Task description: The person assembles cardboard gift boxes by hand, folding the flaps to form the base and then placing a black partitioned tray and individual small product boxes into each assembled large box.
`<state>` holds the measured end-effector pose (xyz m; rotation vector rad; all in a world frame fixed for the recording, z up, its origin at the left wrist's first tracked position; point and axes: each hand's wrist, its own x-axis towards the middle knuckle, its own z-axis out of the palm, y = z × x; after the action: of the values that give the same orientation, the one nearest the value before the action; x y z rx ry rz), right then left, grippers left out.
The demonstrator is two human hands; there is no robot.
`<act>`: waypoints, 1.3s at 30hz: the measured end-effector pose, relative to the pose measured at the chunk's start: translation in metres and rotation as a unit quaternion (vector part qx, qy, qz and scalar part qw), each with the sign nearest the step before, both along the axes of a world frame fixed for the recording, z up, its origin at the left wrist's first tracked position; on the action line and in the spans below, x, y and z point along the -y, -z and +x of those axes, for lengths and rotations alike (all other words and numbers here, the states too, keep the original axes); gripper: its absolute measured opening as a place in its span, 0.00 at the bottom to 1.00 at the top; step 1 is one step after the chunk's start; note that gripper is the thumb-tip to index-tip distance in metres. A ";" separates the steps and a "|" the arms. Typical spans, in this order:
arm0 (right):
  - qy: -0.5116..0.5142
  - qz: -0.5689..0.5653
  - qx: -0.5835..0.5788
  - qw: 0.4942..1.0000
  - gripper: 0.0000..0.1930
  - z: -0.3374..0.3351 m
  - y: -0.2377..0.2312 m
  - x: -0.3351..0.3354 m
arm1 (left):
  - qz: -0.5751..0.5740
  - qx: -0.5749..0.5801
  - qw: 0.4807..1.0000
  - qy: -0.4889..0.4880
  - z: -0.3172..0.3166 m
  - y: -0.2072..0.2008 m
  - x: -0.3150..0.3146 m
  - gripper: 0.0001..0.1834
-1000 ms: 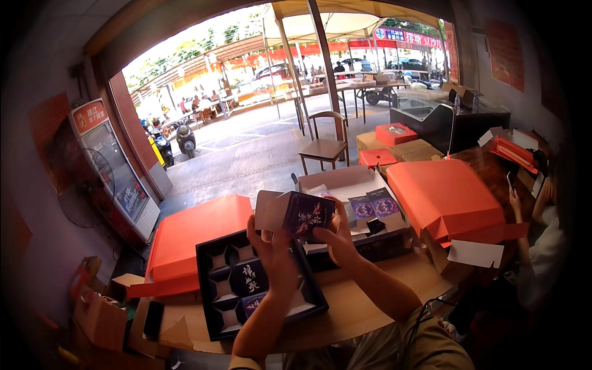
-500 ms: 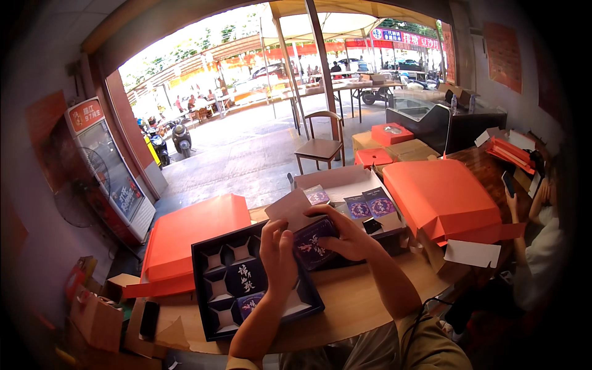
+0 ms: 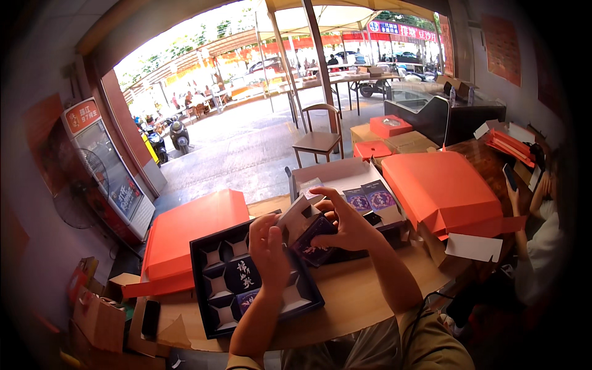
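A small dark purple carton (image 3: 313, 242) with a pale inner side is between my two hands, above the right edge of a black gift box. My right hand (image 3: 351, 229) grips its printed body, thumb across the front and fingers curled over the top. My left hand (image 3: 269, 250) has its fingers closed at the carton's raised pale flap (image 3: 294, 212). The black gift box (image 3: 196, 296) has white-lined compartments around a dark centre panel; one near compartment holds a purple carton (image 3: 246, 301). My left forearm covers part of it.
Behind my hands an open white-lined box (image 3: 336, 172) holds several flat purple cartons. Large orange boxes (image 3: 200, 231) (image 3: 441, 188) flank the work on the wooden table (image 3: 370, 295). A chair (image 3: 317, 134) stands beyond. At right, another person's hand (image 3: 513, 192) holds a phone.
The pale flap has tilted from nearly flat to more upright and folded. My right hand's fingers have lifted and spread over the carton's top; my left hand has shifted slightly left.
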<state>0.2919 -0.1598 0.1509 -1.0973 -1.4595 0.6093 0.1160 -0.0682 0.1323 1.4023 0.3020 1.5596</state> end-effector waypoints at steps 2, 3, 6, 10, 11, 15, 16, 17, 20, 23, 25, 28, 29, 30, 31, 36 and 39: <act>0.001 0.001 0.020 1.000 0.55 0.000 -0.003 0.002 | 0.025 -0.049 0.998 0.025 -0.010 0.005 -0.014 0.10; 0.005 0.006 0.032 0.999 0.56 0.001 -0.003 0.002 | 0.041 -0.039 0.997 0.060 -0.012 0.006 -0.018 0.11; 0.014 0.005 0.056 0.998 0.56 0.002 -0.005 0.004 | 0.051 -0.012 0.988 0.142 -0.013 0.001 -0.012 0.11; 0.017 0.032 0.098 0.994 0.53 0.001 -0.008 0.002 | 0.091 -0.058 0.984 0.145 -0.013 0.007 -0.015 0.08; 0.017 0.035 0.099 0.994 0.52 0.001 -0.007 0.002 | 0.090 -0.062 0.986 0.125 -0.011 0.008 -0.014 0.08; 0.004 0.046 0.097 0.994 0.49 0.003 -0.005 0.002 | 0.081 -0.059 0.993 0.066 -0.007 0.007 -0.007 0.07; -0.001 0.049 0.097 0.994 0.49 0.003 -0.005 0.002 | 0.078 -0.053 0.994 0.057 -0.007 0.006 -0.006 0.07; -0.004 0.050 0.100 0.994 0.49 0.004 -0.006 0.002 | 0.090 -0.055 0.993 0.049 -0.007 0.005 -0.005 0.07; -0.013 0.052 0.104 0.993 0.49 0.004 -0.007 0.004 | 0.127 -0.062 0.990 0.027 -0.007 0.002 -0.006 0.07; -0.014 0.053 0.104 0.993 0.49 0.005 -0.008 0.005 | 0.169 -0.082 0.982 0.018 -0.007 0.000 -0.008 0.07; -0.006 0.054 0.113 0.992 0.49 0.006 -0.009 0.005 | 0.206 -0.109 0.972 0.029 -0.010 -0.001 -0.015 0.08; 0.006 0.052 0.100 0.994 0.47 0.009 -0.007 0.004 | 0.223 -0.124 0.965 0.058 -0.012 0.000 -0.021 0.11; 0.006 0.050 0.097 0.994 0.46 0.009 -0.007 0.004 | 0.230 -0.138 0.962 0.055 -0.012 -0.001 -0.019 0.11; 0.007 0.047 0.095 0.994 0.45 0.010 -0.007 0.004 | 0.237 -0.152 0.958 0.051 -0.014 -0.004 -0.016 0.12; 0.006 0.045 0.093 0.995 0.45 0.010 -0.007 0.004 | 0.245 -0.166 0.954 0.047 -0.016 -0.007 -0.013 0.12; 0.035 0.049 0.081 0.995 0.37 0.010 -0.005 0.004 | 0.279 -0.160 0.946 0.030 -0.013 -0.011 -0.009 0.15; 0.030 0.034 0.063 0.997 0.29 0.017 0.000 0.000 | 0.224 -0.201 0.951 0.070 -0.009 -0.006 -0.007 0.18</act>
<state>0.3092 -0.1597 0.1508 -1.1397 -1.5387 0.4509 0.1074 -0.0614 0.1385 2.0572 0.0841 1.2598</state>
